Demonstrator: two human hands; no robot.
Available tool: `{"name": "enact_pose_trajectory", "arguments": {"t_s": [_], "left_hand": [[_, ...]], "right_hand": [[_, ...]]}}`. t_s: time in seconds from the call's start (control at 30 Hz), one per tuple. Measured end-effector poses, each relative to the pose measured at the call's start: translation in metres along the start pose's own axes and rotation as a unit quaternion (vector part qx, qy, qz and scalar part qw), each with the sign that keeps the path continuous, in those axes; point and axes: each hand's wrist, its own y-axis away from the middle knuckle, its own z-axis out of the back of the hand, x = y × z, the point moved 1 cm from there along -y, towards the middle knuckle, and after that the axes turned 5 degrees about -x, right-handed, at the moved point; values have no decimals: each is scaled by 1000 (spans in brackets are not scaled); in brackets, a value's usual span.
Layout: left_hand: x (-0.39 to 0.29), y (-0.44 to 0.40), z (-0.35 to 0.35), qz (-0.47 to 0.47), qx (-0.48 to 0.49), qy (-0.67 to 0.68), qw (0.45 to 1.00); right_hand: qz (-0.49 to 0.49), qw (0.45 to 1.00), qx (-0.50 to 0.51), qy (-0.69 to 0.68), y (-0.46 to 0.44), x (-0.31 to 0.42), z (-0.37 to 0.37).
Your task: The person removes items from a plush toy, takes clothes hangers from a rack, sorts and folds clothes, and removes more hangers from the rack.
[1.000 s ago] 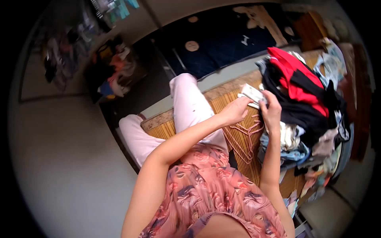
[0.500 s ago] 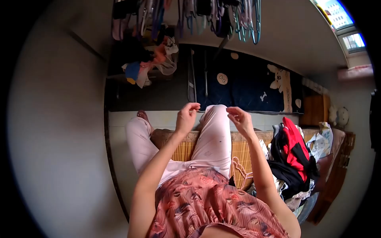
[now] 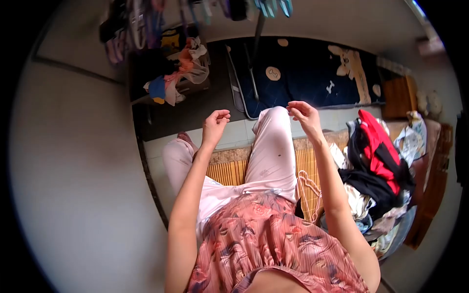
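My left hand (image 3: 215,126) is raised in front of my left knee, fingers loosely bent and the thumb a little apart, with nothing visible in it. Beside my right knee (image 3: 274,119) hovers my right hand (image 3: 305,117), its fingers curved and apart, also holding nothing I can see. Pink clothes hangers (image 3: 309,190) lie on the bamboo mat (image 3: 227,172) by my right thigh. Right of my right forearm is a heap of clothes (image 3: 355,198), with a red and black garment (image 3: 377,146) on top.
Hangers (image 3: 139,27) hang from above at the top. Behind, a dark blue mat with a dog print (image 3: 312,73) covers a low surface. More clothes (image 3: 183,71) are piled at the back left. A wooden cabinet (image 3: 398,95) stands at the right; a pale wall (image 3: 83,161) is on the left.
The view has tilted and shifted, so the hanging hangers sit higher and further left. My hands have moved slightly apart, keeping much the same finger pose.
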Motion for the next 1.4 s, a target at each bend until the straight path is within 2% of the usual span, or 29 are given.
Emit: {"name": "enact_pose_trajectory", "arguments": {"t_s": [0.2, 0.33, 0.47, 0.53, 0.63, 0.87, 0.97, 1.07, 1.17, 1.27, 1.37, 1.4], "left_hand": [[-7, -3, -41, 17, 56, -104, 993], [-20, -17, -82, 71, 97, -174, 977], [-19, -48, -121, 91, 134, -248, 955], [-10, -71, -137, 98, 159, -271, 944], [11, -111, -160, 117, 190, -290, 931], [129, -207, -194, 231, 236, -287, 899], [199, -242, -197, 312, 205, -253, 893], [258, -269, -195, 372, 143, -236, 886], [288, -299, -207, 369, 52, -275, 886], [295, -333, -222, 330, -36, -400, 854], [349, -367, -203, 342, -160, -202, 904], [354, -374, -199, 328, -185, -204, 904]], "right_hand": [[-62, 990, -80, -98, -6, -73, 44], [-85, 973, -80, -200, -38, -126, 40], [-113, 975, -69, -178, -64, -149, 26], [-138, 965, -70, -212, -82, -169, 14], [-194, 941, -100, -257, -113, -220, -13], [-296, 929, -183, -127, -158, -308, -57], [-358, 895, -233, -131, -162, -375, -84], [-358, 898, -201, -158, -173, -409, -105], [-271, 937, -205, -77, -216, -395, -100], [-172, 963, -206, 32, -260, -404, -117], [-104, 967, -197, 123, -297, -413, -133], [-86, 967, -194, 144, -308, -416, -141]]}}
